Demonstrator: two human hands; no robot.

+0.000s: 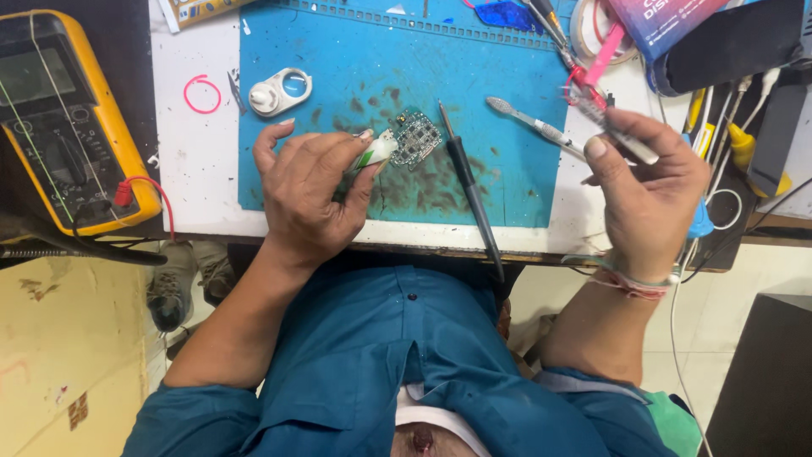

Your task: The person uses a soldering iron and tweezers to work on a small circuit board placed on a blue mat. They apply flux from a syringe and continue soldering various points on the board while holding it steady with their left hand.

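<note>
My left hand (309, 195) rests on the blue work mat (507, 178) and grips a small white and green tube (370, 156), its tip against a little green circuit board (416, 136). My right hand (651, 190) is raised over the table's right edge and pinches a slim grey tool (622, 135) between thumb and fingers. A black soldering iron (468, 182) lies on the mat between the two hands, its tip pointing away from me.
A yellow multimeter (63, 118) with a red lead sits at the left. A white magnifier loupe (279, 91) and a pink ring (202, 93) lie at the back left. A grey brush (529, 121), pink tool (599, 63), tape roll and cables crowd the back right.
</note>
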